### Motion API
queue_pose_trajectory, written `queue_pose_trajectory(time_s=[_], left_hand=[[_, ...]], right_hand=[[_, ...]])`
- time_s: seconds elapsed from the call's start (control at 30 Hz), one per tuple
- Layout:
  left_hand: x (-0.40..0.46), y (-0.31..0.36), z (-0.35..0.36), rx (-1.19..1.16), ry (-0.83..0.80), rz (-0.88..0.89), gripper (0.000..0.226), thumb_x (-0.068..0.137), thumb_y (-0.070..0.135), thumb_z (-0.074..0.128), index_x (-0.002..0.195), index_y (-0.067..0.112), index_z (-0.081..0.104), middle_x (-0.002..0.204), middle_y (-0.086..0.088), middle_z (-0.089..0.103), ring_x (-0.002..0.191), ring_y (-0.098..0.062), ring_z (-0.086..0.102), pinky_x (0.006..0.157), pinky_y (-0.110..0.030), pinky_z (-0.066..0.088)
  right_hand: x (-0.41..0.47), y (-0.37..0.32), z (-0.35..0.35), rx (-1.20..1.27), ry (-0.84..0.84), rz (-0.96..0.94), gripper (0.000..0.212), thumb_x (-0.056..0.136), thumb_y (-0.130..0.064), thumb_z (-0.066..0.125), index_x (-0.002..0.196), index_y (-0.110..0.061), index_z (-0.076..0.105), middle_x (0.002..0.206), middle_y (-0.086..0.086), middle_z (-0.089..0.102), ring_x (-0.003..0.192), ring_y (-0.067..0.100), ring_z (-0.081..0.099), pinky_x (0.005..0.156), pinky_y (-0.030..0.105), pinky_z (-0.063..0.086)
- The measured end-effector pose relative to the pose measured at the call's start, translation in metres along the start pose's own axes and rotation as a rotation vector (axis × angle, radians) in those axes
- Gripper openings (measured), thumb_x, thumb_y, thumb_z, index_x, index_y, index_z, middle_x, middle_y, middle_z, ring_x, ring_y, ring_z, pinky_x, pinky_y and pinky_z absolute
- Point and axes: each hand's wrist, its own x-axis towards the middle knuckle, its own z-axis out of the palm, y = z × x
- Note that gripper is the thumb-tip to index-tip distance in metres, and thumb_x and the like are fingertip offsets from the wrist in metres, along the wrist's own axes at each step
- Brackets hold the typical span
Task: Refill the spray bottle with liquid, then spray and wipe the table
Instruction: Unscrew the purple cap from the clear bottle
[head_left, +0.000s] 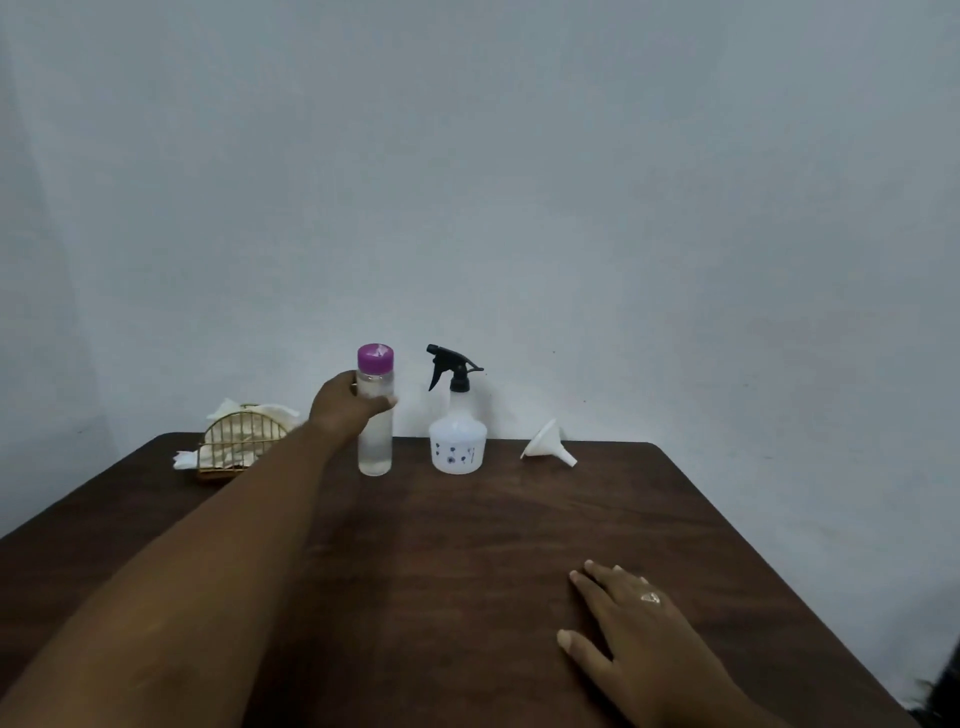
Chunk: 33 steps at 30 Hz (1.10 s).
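Table (467, 545): dark wood, near edge cut off
Left hand (345, 402): fingers wrapped around clear bottle (375, 431), purple cap
Right hand (631, 629): flat, fingers spread
Spray bottle (457, 441): white, upright beside bottle
Funnel (545, 447): tipped over

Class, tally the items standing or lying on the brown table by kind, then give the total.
Bottles: 2 (clear purple-capped bottle, white black-trigger spray bottle)
Funnels: 1 (white plastic funnel)
Napkin holders: 1 (gold wire napkin holder)
Total: 4
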Motion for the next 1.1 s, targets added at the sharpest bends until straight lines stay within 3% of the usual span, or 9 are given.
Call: queue_pose_trajectory(time_s=[0.13, 0.33, 0.5, 0.63, 0.7, 0.77, 0.87, 0.93, 1.1], left_hand=[[-0.039, 0.005, -0.015, -0.023, -0.080, 0.025, 0.043, 0.080, 0.028, 0.084, 0.118, 0.015, 0.068, 0.108, -0.003, 0.072, 0.093, -0.019, 0.068, 0.076, -0.030, 0.053], [-0.129, 0.025, -0.038, -0.170, -0.194, -0.012, 0.042, 0.076, 0.026, 0.087, 0.114, 0.023, 0.069, 0.110, -0.001, 0.076, 0.102, -0.021, 0.072, 0.093, -0.048, 0.058], [-0.215, 0.053, -0.044, -0.271, -0.254, -0.028, 0.038, 0.076, 0.022, 0.087, 0.111, 0.025, 0.071, 0.106, 0.003, 0.078, 0.100, -0.017, 0.074, 0.092, -0.045, 0.059], [-0.269, 0.069, -0.039, -0.253, -0.264, 0.012, 0.041, 0.074, 0.023, 0.089, 0.111, 0.026, 0.071, 0.103, 0.005, 0.078, 0.096, -0.012, 0.074, 0.088, -0.038, 0.061], [-0.289, 0.075, -0.035, -0.219, -0.251, 0.049, 0.045, 0.073, 0.029, 0.089, 0.113, 0.029, 0.069, 0.104, 0.008, 0.077, 0.095, -0.007, 0.073, 0.083, -0.032, 0.060], [-0.302, 0.078, -0.029, -0.196, -0.238, 0.074, 0.049, 0.072, 0.034, 0.089, 0.115, 0.031, 0.066, 0.105, 0.010, 0.075, 0.095, -0.005, 0.072, 0.078, -0.024, 0.057], [-0.306, 0.078, -0.018, -0.234, -0.206, 0.073, 0.053, 0.071, 0.037, 0.090, 0.114, 0.030, 0.060, 0.105, 0.006, 0.073, 0.096, -0.011, 0.071, 0.076, -0.025, 0.057], [-0.306, 0.079, -0.010, -0.238, -0.153, 0.088, 0.054, 0.071, 0.037, 0.089, 0.112, 0.028, 0.055, 0.103, 0.002, 0.071, 0.094, -0.015, 0.071, 0.076, -0.030, 0.059], [-0.311, 0.078, 0.010, -0.309, -0.018, 0.129, 0.055, 0.066, 0.035, 0.085, 0.111, 0.027, 0.055, 0.095, 0.002, 0.073, 0.085, -0.015, 0.072, 0.076, -0.043, 0.061]], right_hand=[[-0.004, -0.004, -0.003, 0.005, -0.022, 0.009, 0.108, 0.067, -0.083, -0.005, 0.161, -0.033, 0.018, 0.169, -0.013, 0.012, 0.156, 0.011, 0.009, 0.123, 0.028, 0.002], [-0.007, -0.007, -0.004, 0.021, -0.029, 0.048, 0.116, 0.062, -0.087, -0.008, 0.159, -0.032, 0.025, 0.168, -0.009, 0.020, 0.155, 0.014, 0.016, 0.125, 0.032, 0.009], [-0.009, -0.007, -0.005, 0.026, 0.000, 0.048, 0.078, 0.093, -0.075, 0.028, 0.156, -0.030, 0.033, 0.166, -0.005, 0.027, 0.154, 0.017, 0.023, 0.124, 0.034, 0.016], [-0.013, -0.005, -0.004, 0.039, 0.050, 0.050, 0.061, 0.098, -0.062, 0.039, 0.149, -0.031, 0.046, 0.160, -0.005, 0.040, 0.148, 0.018, 0.036, 0.120, 0.034, 0.028], [-0.016, -0.009, -0.007, 0.076, 0.098, 0.036, 0.047, 0.099, -0.056, 0.043, 0.135, -0.031, 0.060, 0.145, -0.006, 0.057, 0.135, 0.018, 0.051, 0.109, 0.033, 0.040], [-0.020, -0.027, -0.018, 0.318, 0.158, 0.057, 0.041, 0.100, -0.055, 0.045, 0.113, -0.028, 0.072, 0.117, -0.005, 0.070, 0.111, 0.017, 0.065, 0.090, 0.032, 0.047], [-0.026, -0.073, -0.053, 0.850, 0.394, -0.008, 0.055, 0.091, -0.072, 0.036, 0.095, -0.031, 0.073, 0.084, -0.017, 0.071, 0.081, 0.004, 0.065, 0.076, 0.032, 0.050], [-0.028, -0.101, -0.086, 0.957, 0.493, -0.095, 0.058, 0.089, -0.069, 0.031, 0.093, -0.027, 0.072, 0.073, -0.025, 0.065, 0.071, 0.000, 0.059, 0.070, 0.030, 0.048], [-0.037, -0.144, -0.166, 0.427, 0.362, -0.217, 0.060, 0.081, -0.086, 0.033, 0.085, -0.031, 0.056, 0.074, -0.008, 0.062, 0.073, 0.010, 0.058, 0.061, 0.033, 0.040]])
